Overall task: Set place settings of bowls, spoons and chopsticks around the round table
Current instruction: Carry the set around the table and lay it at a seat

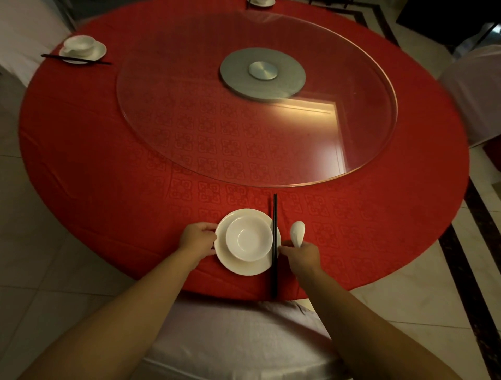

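Observation:
A white plate lies at the near edge of the round red table, with a white bowl standing on it. My left hand grips the plate's left rim. A pair of black chopsticks lies across the plate's right edge, pointing away from me. My right hand holds a white spoon by its handle just right of the chopsticks, bowl end up. A set place with bowl, plate and chopsticks sits at the far left; another plate shows at the far edge.
A glass turntable on a grey metal hub covers the table's middle. A chair with a pale cover stands between me and the table. More covered chairs stand at the left and right.

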Available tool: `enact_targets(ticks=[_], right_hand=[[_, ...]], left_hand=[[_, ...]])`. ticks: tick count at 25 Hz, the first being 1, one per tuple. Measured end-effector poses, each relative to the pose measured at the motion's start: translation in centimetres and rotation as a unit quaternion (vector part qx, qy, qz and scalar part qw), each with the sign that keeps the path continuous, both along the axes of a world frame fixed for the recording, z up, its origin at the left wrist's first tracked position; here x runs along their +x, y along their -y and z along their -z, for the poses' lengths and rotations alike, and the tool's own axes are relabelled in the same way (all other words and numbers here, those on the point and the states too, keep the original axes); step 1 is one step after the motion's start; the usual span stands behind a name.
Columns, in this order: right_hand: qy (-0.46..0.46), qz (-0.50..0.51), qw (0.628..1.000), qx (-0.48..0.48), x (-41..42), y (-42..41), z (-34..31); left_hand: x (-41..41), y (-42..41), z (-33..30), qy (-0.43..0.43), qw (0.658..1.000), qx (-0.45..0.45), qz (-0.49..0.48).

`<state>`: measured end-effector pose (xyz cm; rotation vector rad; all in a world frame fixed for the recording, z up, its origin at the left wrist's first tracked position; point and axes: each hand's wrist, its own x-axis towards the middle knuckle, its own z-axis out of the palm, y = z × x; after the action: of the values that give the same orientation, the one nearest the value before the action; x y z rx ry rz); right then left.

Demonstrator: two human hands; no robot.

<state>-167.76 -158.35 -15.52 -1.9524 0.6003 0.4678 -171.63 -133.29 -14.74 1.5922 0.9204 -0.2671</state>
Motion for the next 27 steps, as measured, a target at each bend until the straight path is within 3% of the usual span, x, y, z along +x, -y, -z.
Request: enact_targets(ticks=[5, 9, 13, 20, 27], right_hand=[[0.008, 0.003, 1.0, -0.012, 1.1, 0.6, 0.0], [0.018, 0.005, 1.0, -0.02, 1.4, 0.7, -0.3], [0.028, -0.009, 1.0, 0.01, 1.5, 0.2, -0.8], [0.027, -0.04, 0.998, 0.037, 1.6, -1.2, -1.1], [0.035, -0.032, 0.999, -0.021, 1.5, 0.0, -0.2]], left_hand=[[0.6, 0.7, 0.0, 0.007, 1.0, -0.003, 0.004], [1.2, 1.3, -0.4, 0.056, 0.984, 0.16, 0.048], [1.7, 2.5, -0.4, 0.069, 0.99, 0.098, 0.076], [1.6, 2.1, 0.0, 0.07, 0.991, 0.093, 0.06], [1.3, 2.1, 0.0, 0.072, 0.992, 0.086, 0.054]])
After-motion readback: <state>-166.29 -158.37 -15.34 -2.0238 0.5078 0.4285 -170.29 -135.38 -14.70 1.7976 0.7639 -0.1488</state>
